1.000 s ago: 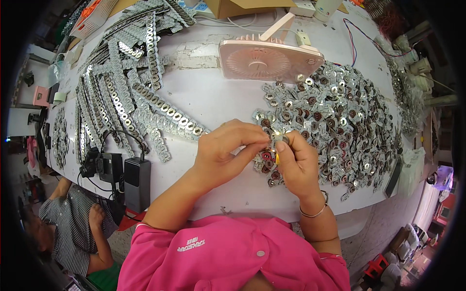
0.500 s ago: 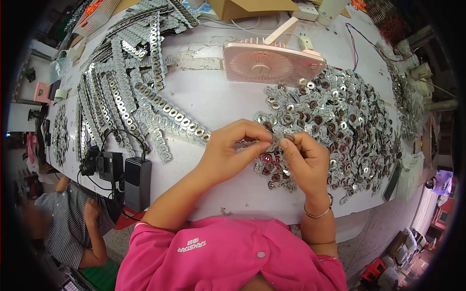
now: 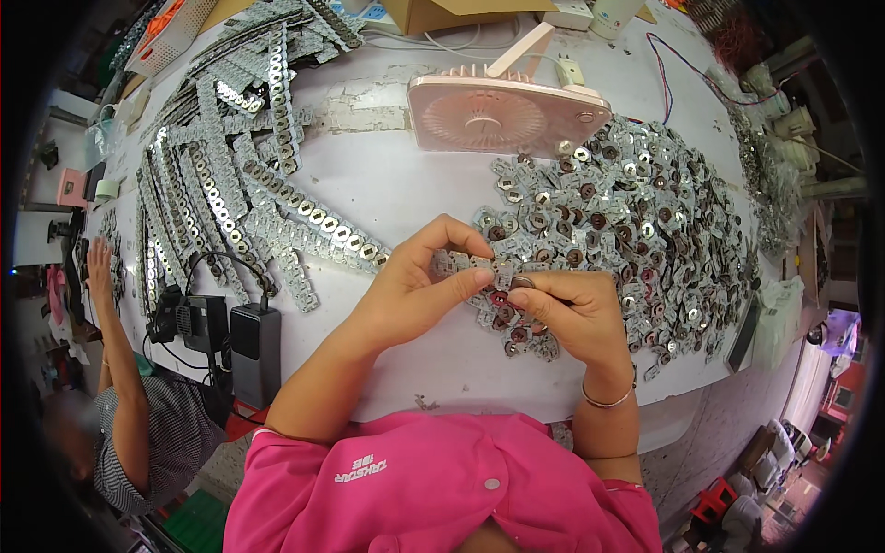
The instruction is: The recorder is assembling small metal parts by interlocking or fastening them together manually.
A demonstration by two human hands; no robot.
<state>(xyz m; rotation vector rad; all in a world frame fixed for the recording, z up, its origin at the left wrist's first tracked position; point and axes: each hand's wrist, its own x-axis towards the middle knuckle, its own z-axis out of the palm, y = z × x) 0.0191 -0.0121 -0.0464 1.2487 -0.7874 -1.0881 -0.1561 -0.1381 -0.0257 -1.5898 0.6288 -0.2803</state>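
My left hand (image 3: 406,293) pinches a short strip of small metal pieces (image 3: 446,264) between thumb and bent fingers. My right hand (image 3: 583,311), a bracelet on its wrist, is closed with thumb and index finger on a small round metal disc (image 3: 522,282). The disc is right by the strip's end; I cannot tell whether they touch. Under and beyond both hands spreads a wide heap of small metal parts (image 3: 636,221), many with round silver or brown discs. Left of my left hand lie long metal strips (image 3: 318,217) with rows of shiny round pieces.
A pink fan (image 3: 489,115) stands behind the heap. Black power bricks (image 3: 255,341) with cables sit at the table's left front. More strips pile up at the far left, near a white basket (image 3: 166,41). A co-worker in a checked shirt (image 3: 161,433) sits at left.
My hands have drawn slightly apart and the disc in my right fingers shows more plainly. The view has shifted a little. The co-worker's arm has risen toward the table.
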